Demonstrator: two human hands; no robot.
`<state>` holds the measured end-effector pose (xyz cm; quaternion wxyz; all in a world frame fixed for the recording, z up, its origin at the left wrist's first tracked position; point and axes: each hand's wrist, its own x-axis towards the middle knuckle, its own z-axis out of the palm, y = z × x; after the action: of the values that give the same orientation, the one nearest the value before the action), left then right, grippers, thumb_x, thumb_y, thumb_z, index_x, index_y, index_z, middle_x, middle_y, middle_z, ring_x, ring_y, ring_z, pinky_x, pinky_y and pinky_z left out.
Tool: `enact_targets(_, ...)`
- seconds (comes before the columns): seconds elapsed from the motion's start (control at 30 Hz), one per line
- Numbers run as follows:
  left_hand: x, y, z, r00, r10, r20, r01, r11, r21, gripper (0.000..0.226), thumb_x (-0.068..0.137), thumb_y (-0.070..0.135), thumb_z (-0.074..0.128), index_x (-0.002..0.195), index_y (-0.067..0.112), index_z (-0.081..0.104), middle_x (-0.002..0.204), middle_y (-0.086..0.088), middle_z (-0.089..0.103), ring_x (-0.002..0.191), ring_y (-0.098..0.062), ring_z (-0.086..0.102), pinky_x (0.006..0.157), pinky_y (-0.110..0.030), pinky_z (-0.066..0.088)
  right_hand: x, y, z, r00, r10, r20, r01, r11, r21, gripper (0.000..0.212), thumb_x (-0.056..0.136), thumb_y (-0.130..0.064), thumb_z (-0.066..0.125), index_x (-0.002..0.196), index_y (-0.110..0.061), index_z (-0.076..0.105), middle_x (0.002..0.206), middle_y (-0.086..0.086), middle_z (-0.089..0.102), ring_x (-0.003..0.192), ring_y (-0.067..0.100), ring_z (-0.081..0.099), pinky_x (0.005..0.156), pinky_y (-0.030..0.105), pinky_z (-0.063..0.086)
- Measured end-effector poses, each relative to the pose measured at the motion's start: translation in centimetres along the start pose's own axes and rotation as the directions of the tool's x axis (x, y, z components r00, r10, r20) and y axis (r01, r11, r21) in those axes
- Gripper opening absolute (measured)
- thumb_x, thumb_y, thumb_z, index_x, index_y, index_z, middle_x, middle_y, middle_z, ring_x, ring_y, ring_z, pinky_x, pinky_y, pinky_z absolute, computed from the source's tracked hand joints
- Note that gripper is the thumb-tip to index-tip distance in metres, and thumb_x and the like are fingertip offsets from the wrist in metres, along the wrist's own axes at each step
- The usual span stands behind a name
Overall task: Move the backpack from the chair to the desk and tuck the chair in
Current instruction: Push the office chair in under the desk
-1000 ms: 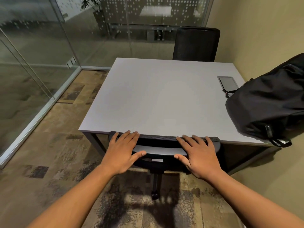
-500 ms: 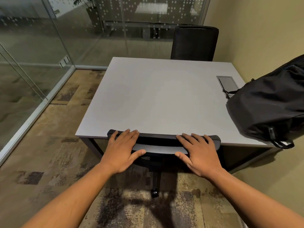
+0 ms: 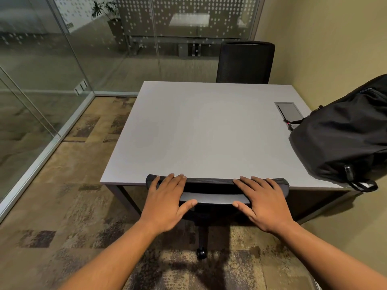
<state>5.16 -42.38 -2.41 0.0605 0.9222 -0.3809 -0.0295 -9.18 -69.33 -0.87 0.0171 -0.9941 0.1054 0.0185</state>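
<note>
The black backpack [image 3: 343, 141] lies on its side on the right end of the grey desk [image 3: 205, 130], against the wall, its straps hanging over the front corner. A black office chair [image 3: 211, 192] stands pushed in at the desk's near edge, the top of its backrest touching that edge and its seat hidden underneath. My left hand [image 3: 167, 203] lies flat on the left part of the backrest, fingers over the top rim, thumb spread. My right hand [image 3: 261, 203] lies flat in the same way on the right part.
A second black chair [image 3: 245, 62] stands at the desk's far side. A cable hatch [image 3: 290, 109] is set into the desktop beside the backpack. Glass walls [image 3: 41, 84] run along the left and back, a yellow wall [image 3: 335, 49] on the right. Patterned carpet [image 3: 69, 206] lies to my left.
Both hands stay flat on the chair's backrest, which remains at the desk edge. My view has tilted up slightly, showing more of the far chair and glass.
</note>
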Motion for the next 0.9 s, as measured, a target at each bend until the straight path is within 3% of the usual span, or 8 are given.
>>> enact_targets(0.2, 0.0, 0.7, -0.1, 0.999, -0.044, -0.012, 0.043, 0.999, -0.029, 0.089, 0.089, 0.077, -0.002, 0.155, 0.024, 0.024, 0.163, 0.004, 0.029, 0.152, -0.017, 0.017, 0.124, -0.049, 0.006, -0.1, -0.2, -0.2, 1.000, 0.028, 0.005, -0.028, 0.999, 0.026, 0.073, 0.089, -0.081, 0.016, 0.149, -0.043, 0.033, 0.152, -0.014, 0.045, 0.141, 0.017, 0.039, 0.117, 0.045, 0.026)
enact_targets(0.43, -0.1, 1.0, -0.5, 0.998, -0.064, -0.006, 0.063, 0.997, -0.050, 0.083, 0.091, 0.070, -0.005, 0.156, 0.025, 0.020, 0.164, 0.006, 0.025, 0.153, -0.015, 0.011, 0.125, -0.046, 0.003, 0.0, 0.1, -0.6, 0.998, 0.009, 0.056, -0.011, 0.999, 0.041, 0.083, 0.082, -0.086, 0.001, 0.153, -0.046, 0.017, 0.160, -0.017, 0.028, 0.148, 0.013, 0.023, 0.122, 0.043, 0.013)
enact_targets(0.53, 0.0, 1.0, -0.7, 0.998, -0.061, 0.014, 0.061, 0.997, -0.052, 0.082, 0.091, 0.068, -0.004, 0.157, 0.025, 0.018, 0.166, 0.006, 0.021, 0.154, -0.014, 0.008, 0.124, -0.044, 0.000, 0.3, 0.1, -1.0, 0.996, 0.003, 0.085, -0.010, 0.996, 0.085, 0.088, 0.081, -0.085, -0.001, 0.155, -0.040, 0.017, 0.162, -0.014, 0.025, 0.151, 0.013, 0.017, 0.124, 0.041, 0.010)
enact_targets(0.63, 0.0, 1.0, -1.0, 0.998, -0.055, 0.038, 0.057, 0.997, -0.052, 0.078, 0.094, 0.068, 0.002, 0.157, 0.024, 0.016, 0.166, 0.005, 0.019, 0.154, -0.015, 0.007, 0.123, -0.043, 0.000, 0.5, -0.1, -1.4, 0.997, 0.019, 0.070, -0.032, 0.982, 0.184, 0.082, 0.090, -0.073, 0.005, 0.155, -0.026, 0.024, 0.162, -0.007, 0.028, 0.152, 0.014, 0.014, 0.124, 0.036, 0.008)
enact_targets(0.77, 0.7, 1.3, -1.9, 0.996, -0.071, 0.057, 0.074, 0.996, -0.052, 0.074, 0.098, 0.065, 0.010, 0.157, 0.021, 0.017, 0.166, 0.002, 0.019, 0.154, -0.017, 0.009, 0.123, -0.042, 0.002, 0.8, -0.8, -1.7, 1.000, 0.000, -0.026, 0.004, 0.984, 0.177, 0.058, 0.103, -0.043, 0.016, 0.154, -0.018, 0.028, 0.162, -0.001, 0.029, 0.152, 0.016, 0.016, 0.122, 0.029, 0.004)
enact_targets(0.9, 1.7, 1.7, -3.5, 0.998, -0.055, -0.026, 0.055, 0.998, -0.025, 0.071, 0.101, 0.060, 0.014, 0.158, 0.017, 0.014, 0.167, -0.001, 0.016, 0.154, -0.017, 0.006, 0.123, -0.035, 0.001, 2.0, -1.9, -2.6, 0.994, -0.016, -0.109, 0.034, 0.986, 0.165, 0.054, 0.105, -0.034, 0.020, 0.155, -0.013, 0.024, 0.164, 0.003, 0.023, 0.152, 0.018, 0.012, 0.120, 0.026, -0.001)
